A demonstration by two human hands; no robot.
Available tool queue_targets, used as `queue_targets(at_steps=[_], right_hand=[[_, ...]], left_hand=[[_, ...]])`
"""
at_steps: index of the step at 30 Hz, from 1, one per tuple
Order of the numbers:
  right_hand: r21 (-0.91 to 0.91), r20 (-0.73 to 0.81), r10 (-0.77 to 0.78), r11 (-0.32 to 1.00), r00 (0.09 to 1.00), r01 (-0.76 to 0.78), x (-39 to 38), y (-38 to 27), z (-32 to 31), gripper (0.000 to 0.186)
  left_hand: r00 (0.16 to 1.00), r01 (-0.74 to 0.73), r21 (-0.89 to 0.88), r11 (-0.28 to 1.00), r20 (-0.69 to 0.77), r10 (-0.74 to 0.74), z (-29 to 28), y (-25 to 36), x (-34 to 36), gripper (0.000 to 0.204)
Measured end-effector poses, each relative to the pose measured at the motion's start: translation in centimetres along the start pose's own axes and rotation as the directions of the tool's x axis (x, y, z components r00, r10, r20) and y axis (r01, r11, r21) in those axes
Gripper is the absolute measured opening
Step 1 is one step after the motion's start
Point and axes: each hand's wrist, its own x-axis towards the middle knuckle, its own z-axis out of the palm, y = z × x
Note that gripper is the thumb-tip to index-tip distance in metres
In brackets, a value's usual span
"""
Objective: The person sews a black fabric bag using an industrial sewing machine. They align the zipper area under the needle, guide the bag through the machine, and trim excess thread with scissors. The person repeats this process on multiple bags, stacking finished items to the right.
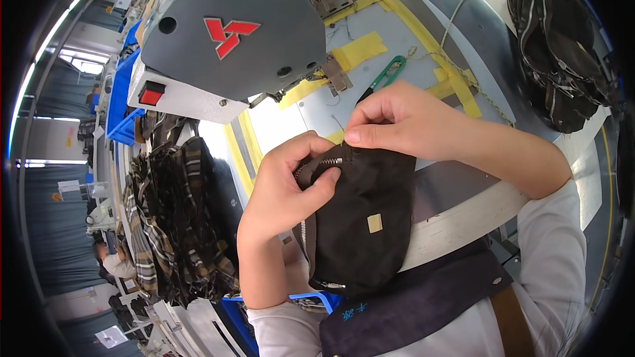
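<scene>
A black fabric pouch (360, 238) with metal zippers and a small cream tag hangs over the near edge of the work table. My left hand (278, 188) grips its upper left side, thumb on top beside a short stretch of zipper. At the pouch's top edge, my right hand (403, 122) has thumb and forefinger pinched together. Those fingertips touch the fabric; whether they also hold a thread is too small to tell. Just beyond the right hand, green-handled thread snips (390, 73) lie on the table, their blades partly behind the hand.
A grey sewing machine head (231, 33) with a red switch (151, 94) looms at the upper left. Yellow tape (360, 51) marks the table plate. Black zippered bags (555, 53) are heaped at right, plaid-and-black pieces (172, 225) at left. Another person (119, 262) sits far left.
</scene>
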Motion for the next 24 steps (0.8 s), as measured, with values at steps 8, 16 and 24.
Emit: queue_targets(at_steps=[8,16,24], right_hand=[[-0.009,-0.007,-0.019,1.000,1.000,0.019,-0.5,-0.4,0.0,0.021],[-0.029,0.020,0.009,1.000,1.000,-0.008,-0.4,-0.4,0.0,0.022],[-0.040,0.007,-0.051,0.998,0.999,0.052,-0.4,0.1,0.4,0.022]], left_hand=[[0.997,-0.010,-0.146,0.989,0.080,0.021,-0.4,-0.4,0.2,0.009],[0.995,0.007,-0.133,0.991,0.095,0.006,-0.5,-0.7,0.3,0.007],[0.997,-0.073,0.093,0.993,0.023,0.071,0.5,0.0,0.3,0.011]])
